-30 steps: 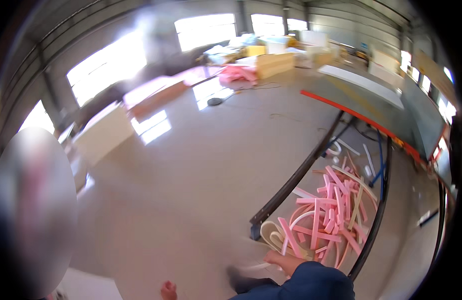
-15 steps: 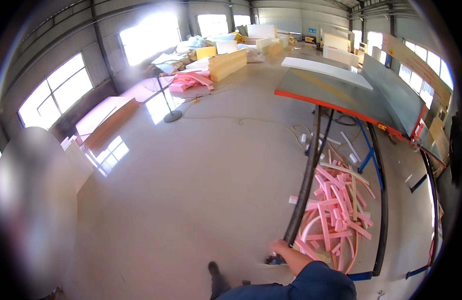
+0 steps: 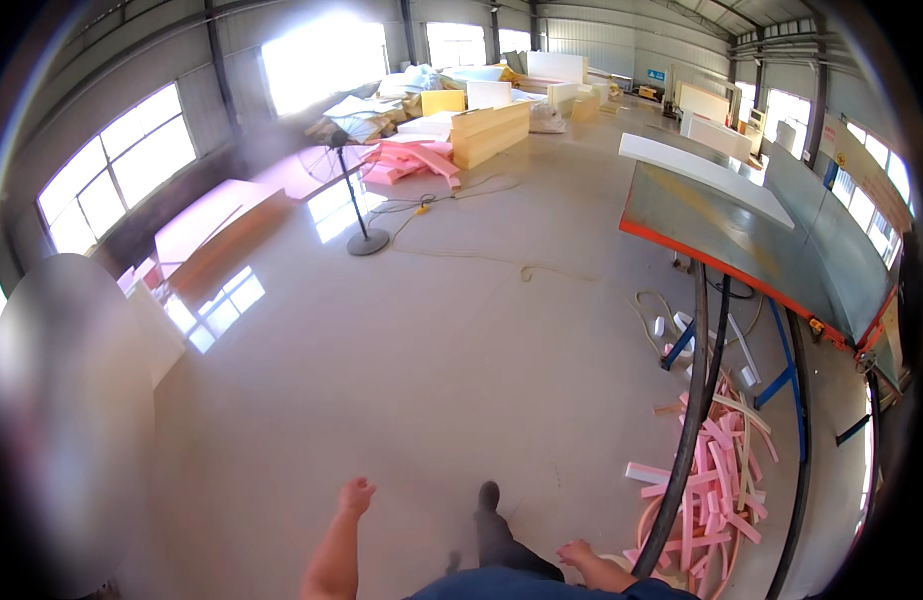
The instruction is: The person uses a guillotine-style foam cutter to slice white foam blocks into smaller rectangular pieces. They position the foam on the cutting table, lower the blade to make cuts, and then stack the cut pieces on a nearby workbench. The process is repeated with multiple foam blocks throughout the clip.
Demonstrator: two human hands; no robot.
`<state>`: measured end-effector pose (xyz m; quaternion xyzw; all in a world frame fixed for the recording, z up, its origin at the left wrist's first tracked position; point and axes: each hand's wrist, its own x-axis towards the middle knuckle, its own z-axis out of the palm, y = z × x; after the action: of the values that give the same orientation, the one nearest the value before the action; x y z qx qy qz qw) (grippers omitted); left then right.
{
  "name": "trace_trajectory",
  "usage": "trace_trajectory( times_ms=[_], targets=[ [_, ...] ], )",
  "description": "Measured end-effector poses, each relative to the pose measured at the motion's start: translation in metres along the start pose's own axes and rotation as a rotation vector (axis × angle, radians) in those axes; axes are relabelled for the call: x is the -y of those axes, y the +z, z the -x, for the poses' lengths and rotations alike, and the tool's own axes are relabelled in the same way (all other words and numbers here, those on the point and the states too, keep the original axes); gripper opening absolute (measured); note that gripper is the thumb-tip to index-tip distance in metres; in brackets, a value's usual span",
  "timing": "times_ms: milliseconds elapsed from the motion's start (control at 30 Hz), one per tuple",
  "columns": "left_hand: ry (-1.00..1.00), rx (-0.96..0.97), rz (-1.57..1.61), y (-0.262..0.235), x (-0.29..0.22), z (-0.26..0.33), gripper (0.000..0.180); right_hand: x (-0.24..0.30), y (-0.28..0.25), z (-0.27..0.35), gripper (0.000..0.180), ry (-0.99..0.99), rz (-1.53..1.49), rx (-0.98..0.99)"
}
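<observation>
Left of the black bar [image 3: 678, 484], the right hand [image 3: 577, 552] and, farther off, the left hand [image 3: 356, 496] are held half open, empty — mostly right of that bar, pink strips [image 3: 721, 470] are heaped — a foot [image 3: 489, 496] could be tripped by loose ends.

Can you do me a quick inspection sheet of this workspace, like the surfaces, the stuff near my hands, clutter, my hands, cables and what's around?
Surface: glossy grey floor; orange-edged grey table with a white board on it.
Things near the hands: black bar and a heap of pink strips, both close to the right hand.
Clutter: small white pieces on the floor by the table's legs.
Hands: left hand out over the floor; nothing seen held in either; finger positions unclear.
Cables: pale cord trails loosely across the floor near the fan.
Surroundings: pink slabs by the windows; yellowish block farther back.
</observation>
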<state>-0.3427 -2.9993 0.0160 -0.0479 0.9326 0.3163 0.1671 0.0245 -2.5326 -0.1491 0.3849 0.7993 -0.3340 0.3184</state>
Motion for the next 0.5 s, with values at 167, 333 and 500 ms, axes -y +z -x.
trace_trajectory(
  times_ms=[167,333,500],
  targets=[
    [0.396,0.379,-0.308,0.018,-0.098,-0.123,0.033,0.093,-0.049,-0.122,0.022,-0.201,0.281,-0.045],
    [0.105,0.336,-0.243,-0.004,-0.096,-0.199,0.051,0.187,-0.186,-0.215,0.012,-0.011,-0.426,-0.262],
    [0.336,0.799,-1.113,-0.068,0.035,-0.249,0.038,0.353,-0.307,-0.28,0.008,-0.06,-0.574,-0.273]
  ],
)
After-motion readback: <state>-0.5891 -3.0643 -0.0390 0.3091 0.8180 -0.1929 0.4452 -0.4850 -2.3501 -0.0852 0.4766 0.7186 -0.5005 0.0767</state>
